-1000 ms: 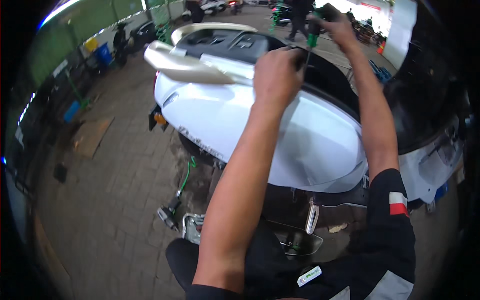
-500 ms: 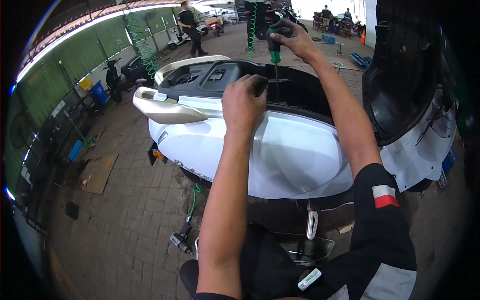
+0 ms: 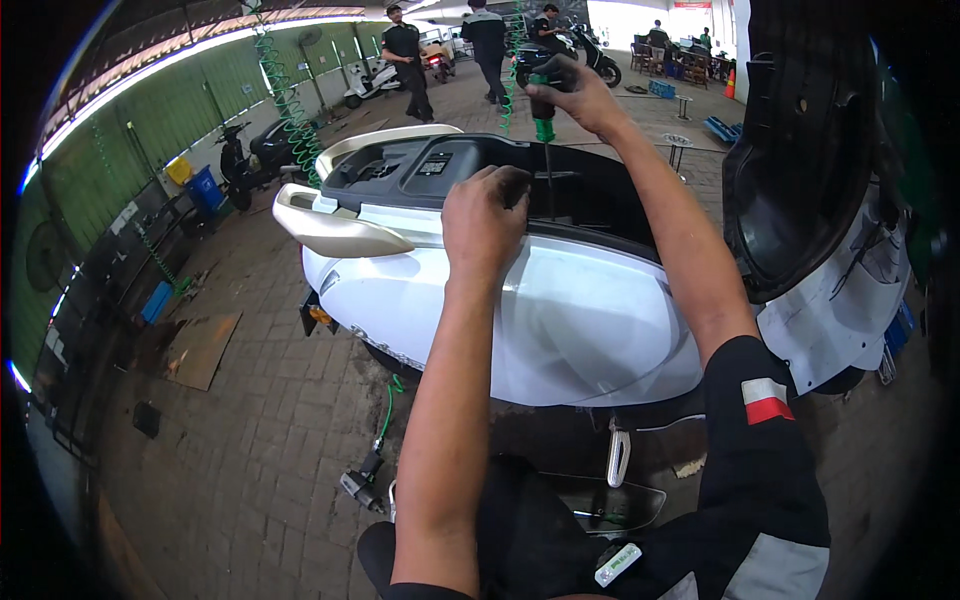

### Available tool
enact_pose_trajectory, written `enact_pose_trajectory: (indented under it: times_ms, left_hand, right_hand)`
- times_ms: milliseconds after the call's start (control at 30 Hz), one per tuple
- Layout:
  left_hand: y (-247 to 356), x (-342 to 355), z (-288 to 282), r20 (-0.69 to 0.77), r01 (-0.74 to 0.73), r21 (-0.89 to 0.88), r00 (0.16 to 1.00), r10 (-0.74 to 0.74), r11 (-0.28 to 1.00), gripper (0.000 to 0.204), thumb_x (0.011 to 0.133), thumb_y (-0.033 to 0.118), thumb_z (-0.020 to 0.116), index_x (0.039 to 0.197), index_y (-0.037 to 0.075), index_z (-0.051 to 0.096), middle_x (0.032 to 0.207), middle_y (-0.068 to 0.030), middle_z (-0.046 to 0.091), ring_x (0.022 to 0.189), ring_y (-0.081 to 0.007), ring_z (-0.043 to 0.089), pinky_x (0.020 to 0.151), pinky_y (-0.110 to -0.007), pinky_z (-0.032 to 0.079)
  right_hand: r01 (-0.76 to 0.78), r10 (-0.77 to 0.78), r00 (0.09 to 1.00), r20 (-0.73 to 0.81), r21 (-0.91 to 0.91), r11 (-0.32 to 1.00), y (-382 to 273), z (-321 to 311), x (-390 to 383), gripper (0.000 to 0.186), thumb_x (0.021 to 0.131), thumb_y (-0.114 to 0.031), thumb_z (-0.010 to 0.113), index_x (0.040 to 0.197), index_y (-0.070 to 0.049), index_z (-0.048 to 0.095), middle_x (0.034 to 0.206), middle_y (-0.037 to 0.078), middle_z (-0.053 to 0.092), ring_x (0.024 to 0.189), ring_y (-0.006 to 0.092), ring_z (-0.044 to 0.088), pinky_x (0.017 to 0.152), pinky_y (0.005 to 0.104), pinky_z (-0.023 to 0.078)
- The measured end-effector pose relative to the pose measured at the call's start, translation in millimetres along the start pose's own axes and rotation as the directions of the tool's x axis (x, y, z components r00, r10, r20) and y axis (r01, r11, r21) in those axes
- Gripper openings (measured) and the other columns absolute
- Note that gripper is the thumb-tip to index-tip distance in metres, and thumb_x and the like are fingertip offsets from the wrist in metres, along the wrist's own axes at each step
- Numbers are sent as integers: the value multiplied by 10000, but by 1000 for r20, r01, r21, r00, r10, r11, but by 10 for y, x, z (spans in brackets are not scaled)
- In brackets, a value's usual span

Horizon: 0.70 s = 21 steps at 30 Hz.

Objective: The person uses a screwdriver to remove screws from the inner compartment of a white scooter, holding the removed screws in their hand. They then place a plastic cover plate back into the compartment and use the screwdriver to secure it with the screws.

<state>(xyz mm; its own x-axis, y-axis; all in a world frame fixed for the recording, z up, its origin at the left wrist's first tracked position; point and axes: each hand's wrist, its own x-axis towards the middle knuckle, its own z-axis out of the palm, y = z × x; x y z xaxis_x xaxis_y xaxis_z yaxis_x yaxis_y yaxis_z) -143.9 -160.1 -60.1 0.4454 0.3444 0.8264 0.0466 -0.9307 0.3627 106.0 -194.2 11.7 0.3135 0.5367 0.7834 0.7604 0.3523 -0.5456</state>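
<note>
Standing by the white scooter (image 3: 560, 330) w/ its seat (image 3: 810, 170) flipped up on the right. The person's right hand (image 3: 575, 90) is raised over the open under-seat compartment (image 3: 590, 195), fingers (image 3: 545, 78) wrapped tight round the green-and-black handle of a screwdriver (image 3: 544, 135). Long axis of the tool runs nearly straight up-down: handle inside the fist, thin shaft dropping below the fingers into the dark compartment. Tip is lost against the black plastic, so can't tell if it's seated on a fastener or hanging above one. Left hand (image 3: 482, 225) sits lower and nearer the person, just left of the shaft, fingers (image 3: 508, 185) curled over the top edge of the white side panel where it meets the compartment rim; they look closed on that edge, pressing or gripping it, holding nothing loose. So the right hand has the tool outright, the left is close beside the shaft but not touching it. Rear grab rail (image 3: 340, 232), cream-coloured, sticks out to the left of the left-hand fingers. Beyond the right-hand fingers a green coiled hose (image 3: 285, 100) hangs down, and other people in dark clothes (image 3: 408, 55) stand well apart near parked scooters. Below, on the paved floor (image 3: 250, 450), an air tool w/ a green hose (image 3: 365, 480) lies near the scooter's stand.
</note>
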Motion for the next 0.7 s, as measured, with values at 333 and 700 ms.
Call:
enact_pose_trajectory:
  times_ms: [333,700]
  left_hand:
    - [26,9,-7,-30,-43,21,999,43,999,168,821,162,739,974,100,769,937,-116,741,859,-321,709,760,-378,553]
    - [38,-1,34,-27,-52,41,998,54,998,166,813,160,737,967,108,768,949,-111,736,859,-336,700,752,-401,547]
  right_hand:
    - [65,-74,997,22,287,956,-10,77,-3,536,742,-351,889,1090,-12,662,952,149,732,877,283,720,799,382,547]
    - [77,-85,996,37,183,980,126,-17,75,551,752,-377,876,1135,-43,663,1029,151,732,972,271,710,880,388,533]
